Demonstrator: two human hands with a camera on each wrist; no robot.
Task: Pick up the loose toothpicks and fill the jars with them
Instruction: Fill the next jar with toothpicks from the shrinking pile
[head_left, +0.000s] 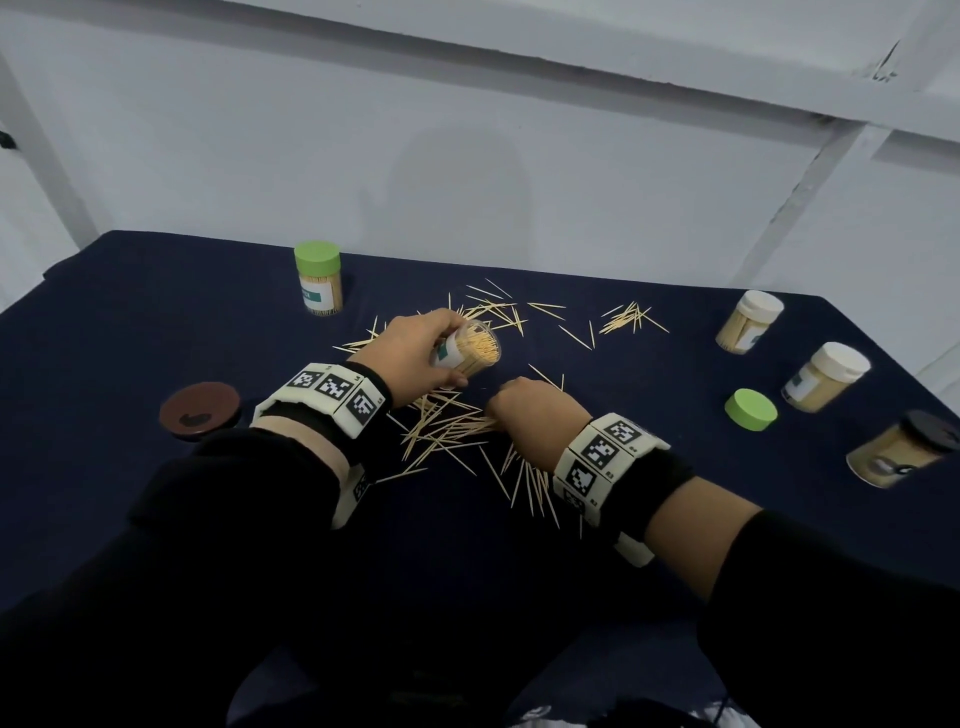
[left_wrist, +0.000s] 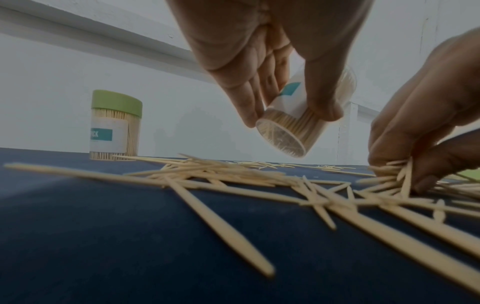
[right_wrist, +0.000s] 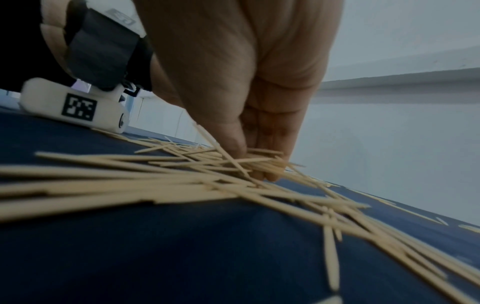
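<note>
My left hand (head_left: 415, 345) grips an open clear jar (head_left: 470, 351), tilted with its mouth toward the right and packed with toothpicks; the same jar (left_wrist: 298, 123) hangs above the cloth in the left wrist view. My right hand (head_left: 530, 410) is down on the pile of loose toothpicks (head_left: 447, 426), its thumb and fingers (right_wrist: 259, 164) pinching a small bunch. In the left wrist view the right hand (left_wrist: 415, 133) holds that bunch at the right edge. More loose toothpicks (head_left: 628, 317) lie scattered farther back.
A green-lidded full jar (head_left: 318, 280) stands at the back left. A brown lid (head_left: 200, 410) lies at the left. At the right stand two white-lidded jars (head_left: 748, 322), a dark-lidded jar (head_left: 904, 449) and a loose green lid (head_left: 750, 410). Dark blue cloth (head_left: 156, 322) covers the table.
</note>
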